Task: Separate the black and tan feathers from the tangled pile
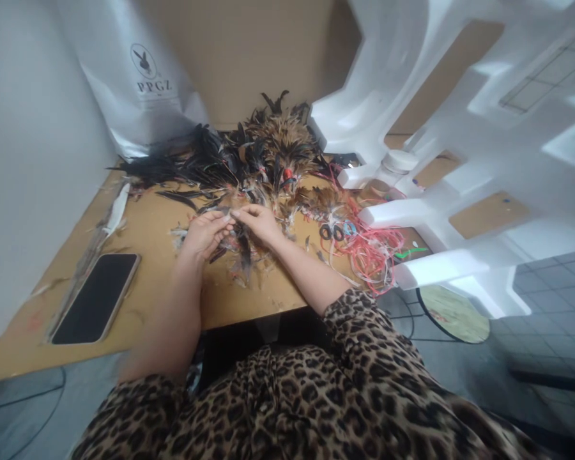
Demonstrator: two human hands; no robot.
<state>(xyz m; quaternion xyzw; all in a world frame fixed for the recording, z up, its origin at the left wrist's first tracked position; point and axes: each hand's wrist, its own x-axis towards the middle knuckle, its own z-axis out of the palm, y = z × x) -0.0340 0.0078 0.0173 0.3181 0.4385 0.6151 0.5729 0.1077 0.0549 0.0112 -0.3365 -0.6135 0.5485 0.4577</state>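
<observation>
Over the middle of the table, my left hand (pixel 204 232) and my right hand (pixel 257 223) meet at the fingertips. Both are closed in a pinch on a small feather (pixel 224 209); only a greyish wisp of it shows, and the rest is hidden by the fingers. Dark loose feathers (pixel 245 254) and fluff lie on the table just below and between the hands. Behind them is a big heap of black feathers (pixel 206 156), with a bushy brown feather bunch (pixel 285 137) at its right.
White foam packing (pixel 431 217) juts in from the right, near tangled pink string (pixel 371 252), small black rings (pixel 331 232) and a lidded jar (pixel 397 167). A phone (pixel 96 299) lies front left, a white feather (pixel 119 207) behind it. A white printed bag (pixel 148 83) stands at the back.
</observation>
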